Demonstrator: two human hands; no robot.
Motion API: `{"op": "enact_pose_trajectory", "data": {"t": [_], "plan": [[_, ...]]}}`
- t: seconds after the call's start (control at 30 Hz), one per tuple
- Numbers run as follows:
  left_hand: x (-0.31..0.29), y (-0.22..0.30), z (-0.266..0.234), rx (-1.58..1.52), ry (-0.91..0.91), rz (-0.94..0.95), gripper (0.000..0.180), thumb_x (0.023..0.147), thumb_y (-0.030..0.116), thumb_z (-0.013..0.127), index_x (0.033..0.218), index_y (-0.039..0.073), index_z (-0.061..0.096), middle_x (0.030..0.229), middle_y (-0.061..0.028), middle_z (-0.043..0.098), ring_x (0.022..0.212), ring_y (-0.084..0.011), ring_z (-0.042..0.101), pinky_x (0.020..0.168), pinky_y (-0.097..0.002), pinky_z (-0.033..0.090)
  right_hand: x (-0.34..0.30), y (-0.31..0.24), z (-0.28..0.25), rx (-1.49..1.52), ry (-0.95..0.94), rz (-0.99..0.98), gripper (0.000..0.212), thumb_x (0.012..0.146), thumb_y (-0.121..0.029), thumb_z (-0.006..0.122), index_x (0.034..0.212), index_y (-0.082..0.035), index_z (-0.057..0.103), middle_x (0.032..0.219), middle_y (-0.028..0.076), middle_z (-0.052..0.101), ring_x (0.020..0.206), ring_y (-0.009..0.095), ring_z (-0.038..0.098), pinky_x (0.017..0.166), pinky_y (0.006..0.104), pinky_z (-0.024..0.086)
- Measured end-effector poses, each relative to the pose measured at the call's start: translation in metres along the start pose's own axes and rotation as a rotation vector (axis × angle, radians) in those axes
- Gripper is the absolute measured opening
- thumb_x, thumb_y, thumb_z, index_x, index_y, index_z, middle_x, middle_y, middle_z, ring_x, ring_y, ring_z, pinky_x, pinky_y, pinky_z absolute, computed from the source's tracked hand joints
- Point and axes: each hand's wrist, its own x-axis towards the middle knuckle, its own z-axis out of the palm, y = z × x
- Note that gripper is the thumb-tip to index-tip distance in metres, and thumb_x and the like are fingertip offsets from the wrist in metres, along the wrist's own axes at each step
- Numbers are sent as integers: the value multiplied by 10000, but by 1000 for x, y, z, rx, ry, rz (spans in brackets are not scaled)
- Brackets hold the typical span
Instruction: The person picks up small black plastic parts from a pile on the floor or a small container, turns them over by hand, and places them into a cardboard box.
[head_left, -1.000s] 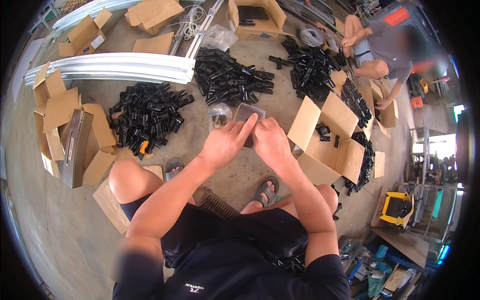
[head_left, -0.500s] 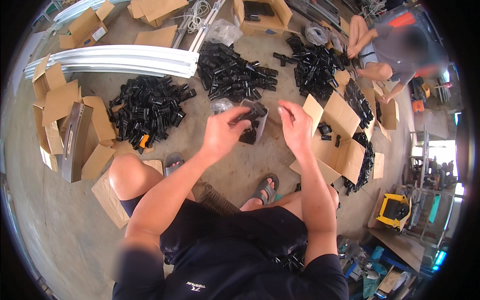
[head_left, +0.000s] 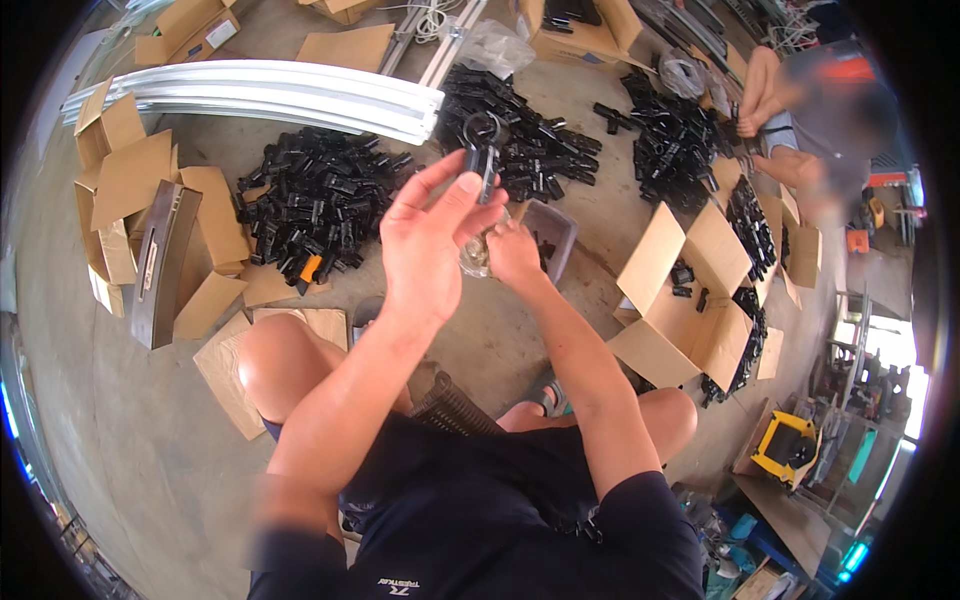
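My left hand (head_left: 425, 235) is raised in front of me, its thumb and fingers closed round a black clamp-like part with a ring-shaped end (head_left: 483, 135). Just right of it and lower, my right hand (head_left: 514, 254) reaches down to a clear plastic bag (head_left: 474, 258). The right fingers are curled at the bag, and what they pinch is hidden. Beside that hand stands a grey plastic bin (head_left: 566, 236) with black parts in it, partly covered by the hand.
Heaps of black parts lie at left (head_left: 315, 200), centre (head_left: 540, 150) and right (head_left: 665, 140). An open cardboard box (head_left: 690, 305) stands right, more cardboard (head_left: 130, 180) left. White metal profiles (head_left: 260, 95) lie behind. A co-worker (head_left: 830, 120) sits at far right.
My left hand has lifted the black part up from the grey bin. My right hand has moved left and down to the plastic bag. The whole view has shifted slightly.
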Motion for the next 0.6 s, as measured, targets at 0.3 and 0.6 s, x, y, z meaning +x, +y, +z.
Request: {"op": "enact_pose_trajectory", "data": {"t": [0.3, 0.6], "plan": [[-15, -9, 8, -69, 34, -138, 339, 978, 26, 670, 1308, -19, 604, 1123, -170, 728, 985, -262, 734, 893, -389, 618, 49, -42, 66, 322, -15, 279, 265, 937, -181, 566, 1140, -50, 675, 1130, 134, 707, 1088, 321, 657, 876, 450, 555], [-12, -26, 13, -60, -10, -205, 324, 987, 72, 681, 1297, 0, 622, 1110, -128, 743, 965, -232, 739, 874, -364, 610, 22, -25, 82, 342, -2, 270, 315, 951, -211, 598, 1233, -74, 631, 1137, 106, 706, 1058, 271, 672, 835, 420, 562]]}}
